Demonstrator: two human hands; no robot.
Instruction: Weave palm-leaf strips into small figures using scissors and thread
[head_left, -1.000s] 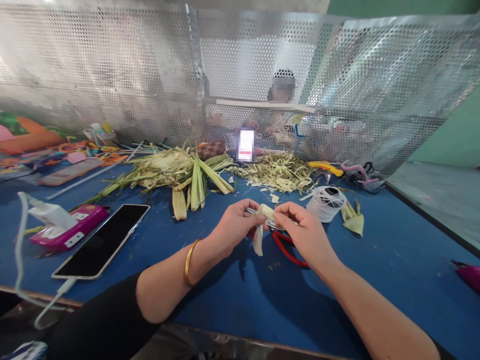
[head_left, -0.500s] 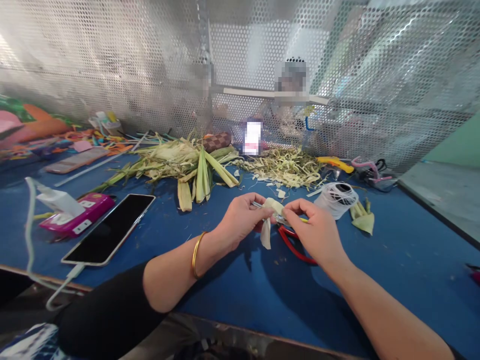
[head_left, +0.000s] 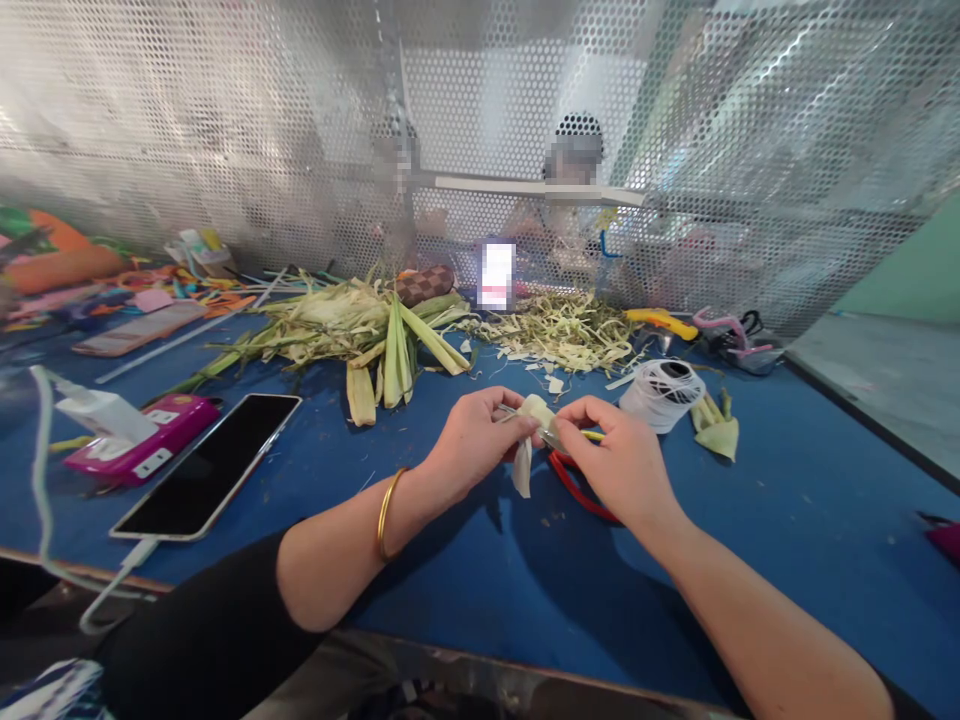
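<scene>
A pale corn husk strip [head_left: 523,472] is held between my two hands above the blue table, its tail hanging down and its upper part folded or rolled over. My left hand [head_left: 476,440], with a gold bangle at the wrist, pinches the husk between thumb and fingers; a thin light rod pokes out there. From the other side my right hand [head_left: 619,455] pinches the husk's right edge with thumb and forefinger. Below the right hand lies a tool with red handles [head_left: 574,487], partly covered. A spool of white thread [head_left: 660,397] stands just beyond that hand.
Corn husks [head_left: 322,325] and shredded husk [head_left: 566,335] lie along the back, below a perforated metal screen [head_left: 300,130]. A charging phone [head_left: 210,465] and a magenta power strip [head_left: 150,440] are at left. A folded husk piece [head_left: 716,430] lies right of the spool.
The whole view has shifted slightly, so things sit a little further left. Both hands keep their pinch on the husk, with the fingers barely moved.
</scene>
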